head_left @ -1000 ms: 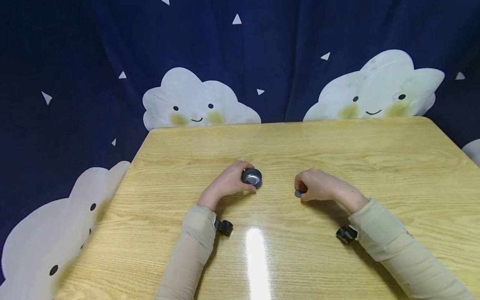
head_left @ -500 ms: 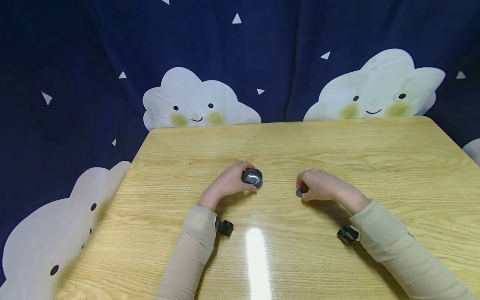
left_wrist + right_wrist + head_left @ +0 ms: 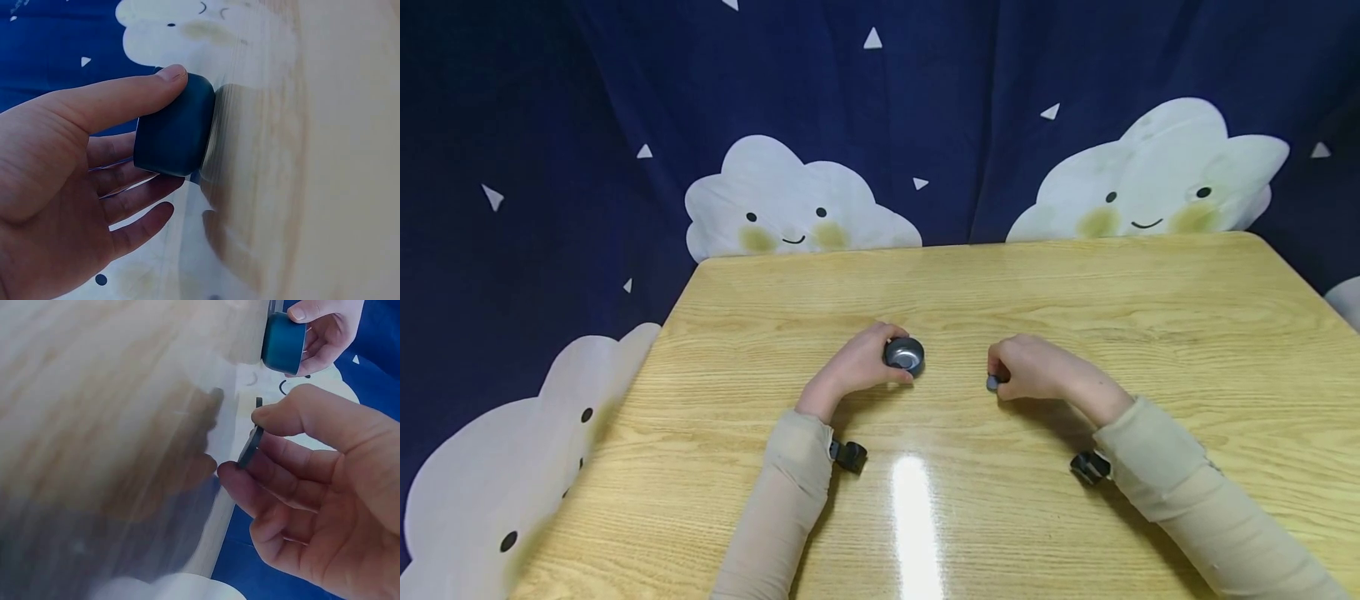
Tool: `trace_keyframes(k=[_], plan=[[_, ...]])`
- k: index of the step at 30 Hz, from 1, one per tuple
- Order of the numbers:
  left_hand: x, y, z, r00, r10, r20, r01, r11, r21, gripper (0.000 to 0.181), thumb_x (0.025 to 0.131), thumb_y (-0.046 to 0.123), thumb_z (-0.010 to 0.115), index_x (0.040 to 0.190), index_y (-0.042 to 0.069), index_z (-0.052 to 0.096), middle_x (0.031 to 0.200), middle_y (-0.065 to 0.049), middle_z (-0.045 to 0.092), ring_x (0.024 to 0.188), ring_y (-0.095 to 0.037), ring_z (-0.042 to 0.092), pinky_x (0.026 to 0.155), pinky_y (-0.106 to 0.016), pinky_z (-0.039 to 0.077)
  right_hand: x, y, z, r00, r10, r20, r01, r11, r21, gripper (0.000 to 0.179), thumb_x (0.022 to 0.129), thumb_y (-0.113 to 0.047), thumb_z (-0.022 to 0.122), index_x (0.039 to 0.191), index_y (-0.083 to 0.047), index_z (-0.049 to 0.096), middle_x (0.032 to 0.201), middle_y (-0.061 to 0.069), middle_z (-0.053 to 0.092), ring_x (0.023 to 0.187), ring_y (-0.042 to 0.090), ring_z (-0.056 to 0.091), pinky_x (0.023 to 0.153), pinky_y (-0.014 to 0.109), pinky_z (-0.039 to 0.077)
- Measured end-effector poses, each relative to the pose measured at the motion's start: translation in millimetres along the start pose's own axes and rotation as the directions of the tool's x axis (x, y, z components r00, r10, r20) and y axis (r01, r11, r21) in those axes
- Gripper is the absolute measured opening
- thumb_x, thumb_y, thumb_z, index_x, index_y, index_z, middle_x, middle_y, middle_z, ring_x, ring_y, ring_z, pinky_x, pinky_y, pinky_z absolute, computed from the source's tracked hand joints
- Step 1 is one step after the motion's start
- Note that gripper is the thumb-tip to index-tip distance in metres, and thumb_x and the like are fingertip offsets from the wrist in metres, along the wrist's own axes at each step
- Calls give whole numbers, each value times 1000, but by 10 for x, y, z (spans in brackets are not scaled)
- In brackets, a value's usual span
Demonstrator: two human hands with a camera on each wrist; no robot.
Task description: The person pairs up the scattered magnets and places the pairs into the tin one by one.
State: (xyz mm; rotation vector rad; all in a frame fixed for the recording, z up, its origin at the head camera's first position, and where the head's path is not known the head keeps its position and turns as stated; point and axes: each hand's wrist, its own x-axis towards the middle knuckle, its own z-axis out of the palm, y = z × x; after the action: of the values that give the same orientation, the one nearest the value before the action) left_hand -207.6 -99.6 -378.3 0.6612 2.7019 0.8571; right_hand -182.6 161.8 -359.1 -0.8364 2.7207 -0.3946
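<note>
My left hand grips a small round metal cup, thumb on the near side and fingers on the far side. Its outside is dark teal and its inside silvery, with a grey round patch at the bottom. In the left wrist view the cup stands with its base at the tabletop. To the right, my right hand pinches a small dark grey disc between thumb and fingers, close over the table. The right wrist view shows the disc edge-on; a thin dark piece sticks out past the thumb.
A light wooden table lies under both hands, with a bright glare streak on its near part. Behind it hangs a dark blue curtain with white clouds and triangles. Black wrist camera mounts hang under the sleeves.
My right hand has moved slightly left and away from me over the last half second, and its disc has shifted with it. The left hand and cup stay in place.
</note>
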Motion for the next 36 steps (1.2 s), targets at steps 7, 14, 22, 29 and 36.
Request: trace_keyframes(k=[7, 14, 22, 29, 36], plan=[[1, -11, -5, 1000, -4, 4, 3, 1000, 4, 65, 72, 28, 77, 127, 8, 49, 125, -8, 51, 110, -22, 50, 93, -36, 40, 37, -22, -25, 1000, -11, -22, 12, 1000, 9, 8, 74, -13, 67, 78, -10, 61, 68, -2, 52, 63, 13, 43, 58, 26, 35], [-2, -22, -7, 1000, 2, 5, -2, 1000, -2, 64, 72, 28, 77, 126, 8, 49, 124, -8, 50, 109, -21, 50, 93, -36, 40, 110, -82, -61, 998, -10, -56, 10, 1000, -5, 10, 73, -13, 68, 78, -9, 60, 68, -1, 52, 63, 13, 44, 58, 27, 35], [12, -24, -1, 1000, 6, 3, -6, 1000, -2, 64, 72, 28, 77, 126, 8, 49, 124, -8, 51, 110, -22, 50, 93, -36, 40, 225, -180, -53, 985, -55, -163, 52, 998, -25, 11, 72, -12, 66, 78, -7, 59, 68, 1, 53, 62, 13, 45, 58, 27, 38], [17, -41, 24, 1000, 15, -3, -15, 1000, -18, 64, 71, 27, 78, 125, 7, 50, 121, -8, 52, 108, -21, 50, 93, -36, 40, 336, -222, -7, 971, -86, -225, 80, 996, -33, 12, 71, -13, 66, 80, -6, 60, 68, 0, 53, 62, 12, 46, 57, 26, 39], [23, -53, 38, 1000, 22, 7, -22, 1000, -22, 64, 70, 24, 79, 124, 5, 49, 120, -9, 54, 108, -21, 51, 94, -35, 39, 413, -283, -5, 962, -100, -253, 99, 995, -16, 13, 72, -13, 65, 81, -6, 60, 68, 0, 52, 61, 12, 45, 56, 25, 38]])
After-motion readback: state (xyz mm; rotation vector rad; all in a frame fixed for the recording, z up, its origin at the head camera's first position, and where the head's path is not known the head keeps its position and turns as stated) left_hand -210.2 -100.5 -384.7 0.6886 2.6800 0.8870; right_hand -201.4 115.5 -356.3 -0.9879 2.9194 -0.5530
